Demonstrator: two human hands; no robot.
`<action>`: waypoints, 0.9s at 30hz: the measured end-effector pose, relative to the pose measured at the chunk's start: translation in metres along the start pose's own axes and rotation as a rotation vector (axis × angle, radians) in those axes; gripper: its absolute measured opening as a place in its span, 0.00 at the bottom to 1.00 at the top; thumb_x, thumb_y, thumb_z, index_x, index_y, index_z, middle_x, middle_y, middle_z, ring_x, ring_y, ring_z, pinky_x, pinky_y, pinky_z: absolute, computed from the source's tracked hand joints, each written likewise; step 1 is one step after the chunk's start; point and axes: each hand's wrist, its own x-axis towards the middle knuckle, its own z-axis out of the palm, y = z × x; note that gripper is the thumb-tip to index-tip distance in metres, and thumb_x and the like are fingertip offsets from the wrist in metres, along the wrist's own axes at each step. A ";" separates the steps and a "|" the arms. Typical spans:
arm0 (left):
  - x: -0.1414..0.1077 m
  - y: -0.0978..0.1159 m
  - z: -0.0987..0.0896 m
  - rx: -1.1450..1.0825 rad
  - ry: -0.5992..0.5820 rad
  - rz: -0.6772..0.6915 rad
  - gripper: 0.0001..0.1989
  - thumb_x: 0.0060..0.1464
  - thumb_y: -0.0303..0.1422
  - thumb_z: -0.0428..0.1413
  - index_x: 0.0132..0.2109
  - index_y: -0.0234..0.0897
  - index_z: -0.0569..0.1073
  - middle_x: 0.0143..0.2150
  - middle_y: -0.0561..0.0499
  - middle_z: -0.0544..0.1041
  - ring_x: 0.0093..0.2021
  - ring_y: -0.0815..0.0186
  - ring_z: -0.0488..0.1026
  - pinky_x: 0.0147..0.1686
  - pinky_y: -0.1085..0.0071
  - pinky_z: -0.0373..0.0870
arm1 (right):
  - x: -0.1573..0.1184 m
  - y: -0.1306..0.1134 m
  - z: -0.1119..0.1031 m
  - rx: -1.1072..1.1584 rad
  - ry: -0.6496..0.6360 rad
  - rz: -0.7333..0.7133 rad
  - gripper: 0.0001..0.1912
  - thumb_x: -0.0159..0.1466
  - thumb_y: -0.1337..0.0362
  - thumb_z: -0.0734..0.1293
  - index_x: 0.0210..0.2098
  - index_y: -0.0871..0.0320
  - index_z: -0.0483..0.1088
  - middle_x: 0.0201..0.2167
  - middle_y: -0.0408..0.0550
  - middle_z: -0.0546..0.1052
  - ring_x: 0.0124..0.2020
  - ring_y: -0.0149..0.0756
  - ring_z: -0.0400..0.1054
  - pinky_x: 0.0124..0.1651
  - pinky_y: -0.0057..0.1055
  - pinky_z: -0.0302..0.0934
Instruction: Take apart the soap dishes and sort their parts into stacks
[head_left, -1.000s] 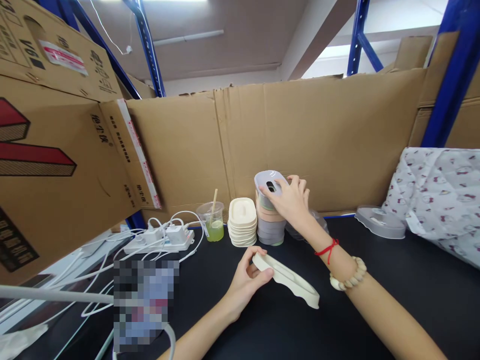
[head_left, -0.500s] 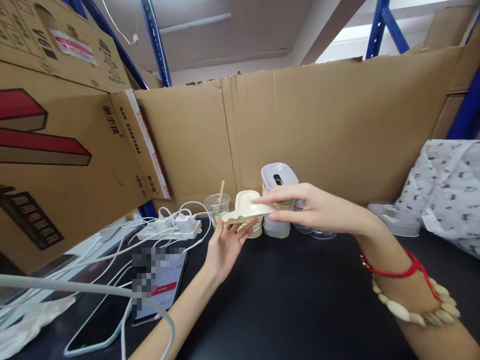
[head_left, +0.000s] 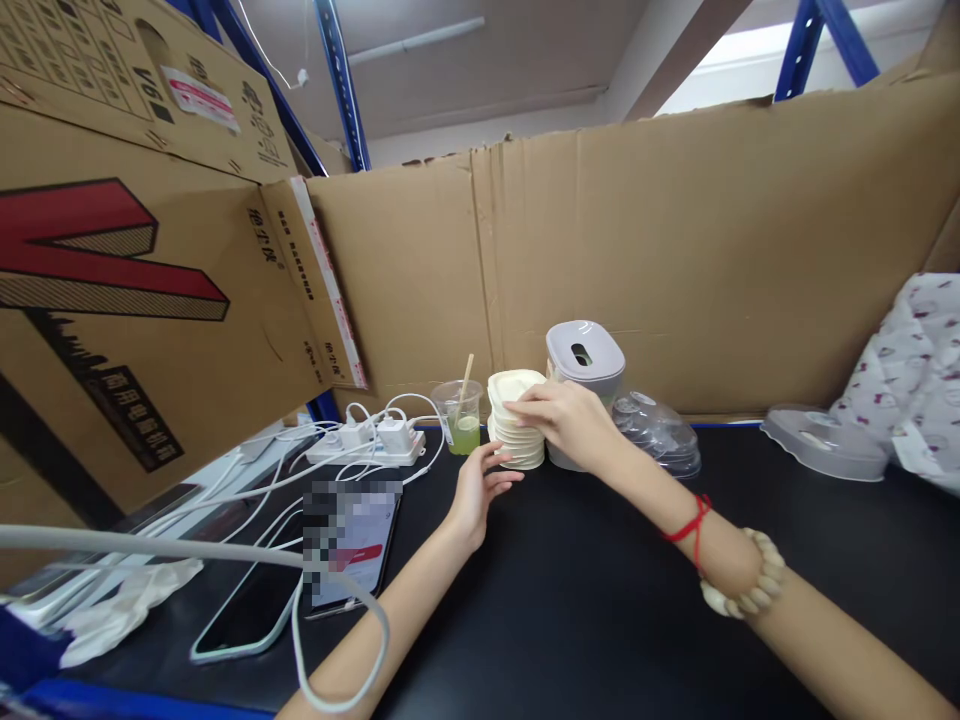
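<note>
A stack of cream-coloured, rounded-square pieces with layered edges stands on the black table. Whether these are lids or shallow dishes I cannot tell. My right hand reaches in from the right, its fingers together on the top piece and hiding part of it. At the stack's lower left is my left hand, with fingers apart and nothing in it. Close behind the right hand stands a lidded container with a pale lid that has a dark opening.
Left of the stack is a plastic cup of green drink with a stick. Clear plastic covers lie to its right. A power strip, cables and two phones occupy the left side. Cardboard walls the back.
The cream-coloured piece that both hands held in front has gone back to the stack with my right hand. My left hand has let go and lowered slightly. The view has shifted.
</note>
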 end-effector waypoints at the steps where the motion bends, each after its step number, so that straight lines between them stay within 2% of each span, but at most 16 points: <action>1: 0.001 -0.001 -0.001 0.002 -0.010 -0.046 0.14 0.68 0.26 0.36 0.40 0.30 0.65 0.30 0.50 0.70 0.23 0.69 0.71 0.24 0.79 0.63 | -0.001 0.000 0.007 -0.046 -0.026 0.000 0.13 0.60 0.76 0.68 0.42 0.58 0.75 0.36 0.47 0.77 0.37 0.38 0.69 0.37 0.31 0.60; 4: 0.002 -0.003 -0.002 0.021 -0.040 -0.143 0.14 0.67 0.26 0.38 0.35 0.31 0.64 0.28 0.50 0.70 0.21 0.69 0.70 0.23 0.78 0.62 | -0.005 0.001 0.024 -0.164 -0.094 0.005 0.10 0.60 0.75 0.68 0.41 0.60 0.76 0.36 0.47 0.76 0.36 0.38 0.69 0.36 0.32 0.61; 7: 0.003 -0.005 -0.002 0.049 -0.075 -0.182 0.15 0.66 0.26 0.39 0.33 0.31 0.64 0.28 0.49 0.70 0.21 0.69 0.69 0.23 0.78 0.61 | -0.013 0.005 0.037 -0.247 -0.106 -0.006 0.11 0.59 0.77 0.68 0.41 0.62 0.75 0.37 0.49 0.76 0.36 0.39 0.69 0.33 0.31 0.61; 10: 0.002 -0.008 0.000 0.077 -0.095 -0.177 0.16 0.66 0.27 0.39 0.31 0.32 0.64 0.28 0.50 0.70 0.21 0.69 0.69 0.23 0.78 0.61 | -0.018 0.010 0.048 -0.276 0.040 -0.074 0.14 0.57 0.78 0.70 0.43 0.64 0.74 0.39 0.52 0.76 0.38 0.40 0.69 0.35 0.31 0.62; 14: 0.002 -0.011 0.001 0.117 -0.125 -0.174 0.17 0.65 0.26 0.38 0.30 0.32 0.64 0.26 0.49 0.70 0.21 0.69 0.68 0.24 0.78 0.60 | -0.015 0.010 0.050 -0.286 0.334 -0.220 0.07 0.61 0.77 0.66 0.35 0.63 0.74 0.35 0.51 0.76 0.34 0.37 0.68 0.31 0.30 0.60; 16: 0.003 -0.013 0.000 0.132 -0.147 -0.173 0.17 0.65 0.26 0.38 0.29 0.32 0.64 0.26 0.49 0.70 0.21 0.68 0.68 0.25 0.77 0.61 | -0.011 0.010 0.036 -0.282 0.419 -0.245 0.09 0.65 0.73 0.62 0.33 0.62 0.73 0.33 0.49 0.76 0.32 0.36 0.68 0.29 0.30 0.59; 19: 0.004 -0.014 -0.001 0.146 -0.163 -0.181 0.18 0.65 0.26 0.37 0.28 0.32 0.64 0.24 0.50 0.69 0.21 0.69 0.67 0.25 0.77 0.60 | -0.008 0.018 -0.001 -0.315 0.609 -0.181 0.11 0.67 0.68 0.60 0.34 0.62 0.73 0.32 0.48 0.76 0.31 0.36 0.68 0.30 0.32 0.58; 21: 0.003 -0.015 0.000 0.154 -0.167 -0.194 0.18 0.65 0.26 0.37 0.28 0.32 0.64 0.24 0.51 0.69 0.20 0.69 0.67 0.25 0.77 0.60 | -0.011 0.031 -0.032 -0.327 0.798 -0.041 0.10 0.66 0.67 0.60 0.34 0.61 0.73 0.31 0.49 0.76 0.31 0.37 0.68 0.33 0.33 0.60; 23: 0.001 -0.016 0.003 0.168 -0.163 -0.202 0.17 0.64 0.25 0.38 0.28 0.32 0.64 0.24 0.51 0.69 0.21 0.69 0.67 0.25 0.77 0.60 | -0.018 0.048 -0.063 -0.240 0.945 0.155 0.12 0.64 0.67 0.59 0.32 0.61 0.73 0.29 0.49 0.75 0.30 0.36 0.68 0.34 0.34 0.61; 25: -0.002 -0.017 0.005 0.186 -0.162 -0.204 0.17 0.64 0.25 0.39 0.28 0.32 0.64 0.24 0.51 0.69 0.21 0.69 0.67 0.25 0.77 0.60 | -0.028 0.064 -0.090 -0.013 1.012 0.362 0.12 0.63 0.67 0.59 0.28 0.60 0.73 0.25 0.48 0.74 0.25 0.33 0.67 0.28 0.31 0.61; 27: -0.006 -0.018 0.008 0.199 -0.163 -0.205 0.17 0.63 0.24 0.38 0.28 0.32 0.64 0.24 0.51 0.69 0.20 0.69 0.66 0.25 0.77 0.60 | -0.039 0.075 -0.113 0.273 1.020 0.517 0.14 0.61 0.67 0.58 0.23 0.60 0.71 0.17 0.45 0.69 0.17 0.28 0.61 0.21 0.28 0.57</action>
